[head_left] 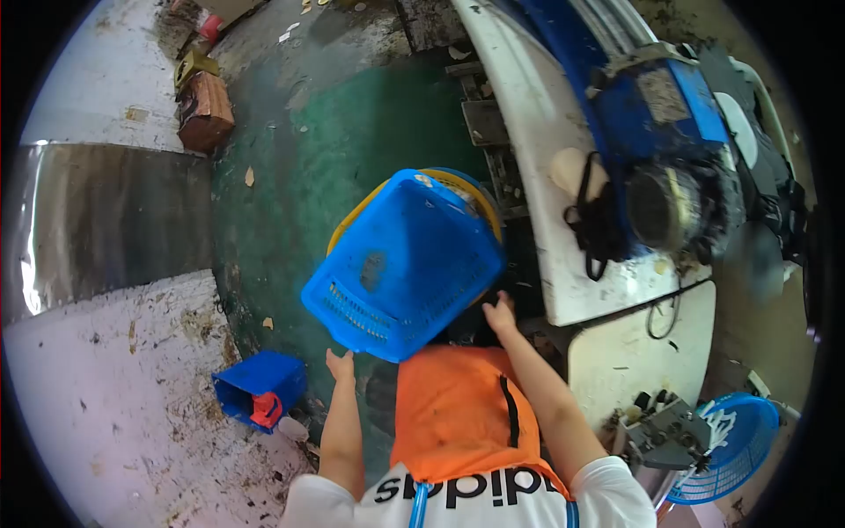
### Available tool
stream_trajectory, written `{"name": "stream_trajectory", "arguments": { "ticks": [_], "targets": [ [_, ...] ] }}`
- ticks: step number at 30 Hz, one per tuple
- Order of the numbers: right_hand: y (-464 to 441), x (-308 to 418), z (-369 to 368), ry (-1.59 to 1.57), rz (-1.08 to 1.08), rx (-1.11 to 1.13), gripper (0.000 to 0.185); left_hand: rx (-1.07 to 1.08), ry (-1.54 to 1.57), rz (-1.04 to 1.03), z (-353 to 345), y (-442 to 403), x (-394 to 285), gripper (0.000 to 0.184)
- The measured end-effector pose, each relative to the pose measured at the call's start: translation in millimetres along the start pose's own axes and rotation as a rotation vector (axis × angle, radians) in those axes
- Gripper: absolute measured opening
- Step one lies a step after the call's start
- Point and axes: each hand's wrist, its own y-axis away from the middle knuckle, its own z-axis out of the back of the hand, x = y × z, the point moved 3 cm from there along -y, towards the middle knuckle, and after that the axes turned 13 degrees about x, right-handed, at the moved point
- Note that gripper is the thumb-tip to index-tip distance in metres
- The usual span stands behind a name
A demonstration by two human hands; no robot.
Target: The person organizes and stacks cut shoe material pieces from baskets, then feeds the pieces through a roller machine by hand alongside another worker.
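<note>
A blue plastic basket [414, 251] with slotted walls sits tilted over a yellow round container [347, 222], whose rim shows behind it. My left hand [341, 363] is just off the basket's near left corner, thumb and fingers apart. On the other side, my right hand [500, 315] is held near the basket's right edge, its fingers spread. I see nothing in either hand. Whether any fingertip touches the basket is hard to tell. Below the basket, an orange apron [466, 409] covers my front.
A blue bin [260, 387] with a red item [266, 409] lies at the lower left beside a dirty white surface [114, 396]. To the right, a white table [563, 264] carries a blue machine [656, 114]. A round blue basket [735, 449] stands lower right. Scraps dot the green floor [273, 202].
</note>
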Motion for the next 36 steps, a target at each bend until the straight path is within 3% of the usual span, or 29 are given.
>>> {"name": "stream_trajectory", "arguments": {
  "ticks": [2,5,6,8,9,11,12,13,14,17,18,21,25,26,27,32,36],
  "targets": [
    [-47.4,29.2,14.0,0.017,0.059,-0.118,0.080,-0.036,0.291,0.048,-17.6,-79.5,30.9,0.068],
    [-112.2,110.2,46.0,0.208,0.429,-0.330,0.083,0.501,0.793,0.026,-25.0,-135.5,-2.2,0.067],
    [-122.4,137.9,50.7,0.201,0.464,-0.153,0.074,0.414,0.674,0.061,-27.2,-142.7,-3.3,0.063],
    [-128.8,162.9,55.3,0.182,0.319,-0.019,0.064,0.245,0.419,0.125,-21.2,-140.2,4.1,0.056],
    [-121.8,167.5,55.6,0.165,0.247,0.040,0.060,0.285,0.453,0.212,-10.7,-131.9,11.6,0.052],
    [-87.3,181.1,61.1,0.267,0.322,-0.045,0.052,0.372,0.537,0.358,10.1,-120.2,6.0,0.045],
    [-64.6,187.0,60.6,0.326,0.359,-0.087,0.049,0.471,0.595,0.260,13.1,-119.3,-9.5,0.046],
    [-41.0,192.7,48.9,0.458,0.558,-0.202,0.048,0.568,0.650,0.168,17.3,-114.9,-26.6,0.046],
    [-17.0,208.7,41.4,0.467,0.575,-0.240,0.044,0.665,0.698,0.085,23.1,-102.2,-30.2,0.047],
    [11.2,229.5,28.2,0.510,0.600,-0.368,0.033,0.316,0.696,0.028,10.6,-104.4,-29.8,0.046],
    [11.7,228.0,25.3,0.482,0.709,-0.463,0.034,0.339,0.816,-0.030,-8.5,-133.3,2.1,0.046],
    [24.6,219.2,23.3,0.473,0.855,-0.658,0.037,0.313,0.484,0.005,19.4,-116.7,22.0,0.047],
    [57.1,216.8,24.2,0.421,0.826,-0.489,0.021,0.465,0.435,0.341,45.9,-87.9,64.2,0.051],
    [63.7,225.1,26.8,0.436,0.647,-0.319,0.019,0.452,0.422,0.379,50.0,-81.0,72.0,0.052],
    [70.1,233.8,29.9,0.466,0.628,-0.282,0.019,0.439,0.411,0.414,52.0,-76.3,76.7,0.052],
    [162.0,278.4,37.5,0.459,0.638,-0.229,0.016,0.480,0.444,0.411,75.7,-60.9,83.1,0.077],
    [280.7,281.9,115.8,0.381,0.766,-0.347,0.024,0.592,0.563,0.289,113.7,-49.9,41.4,0.094]
  ]
}}
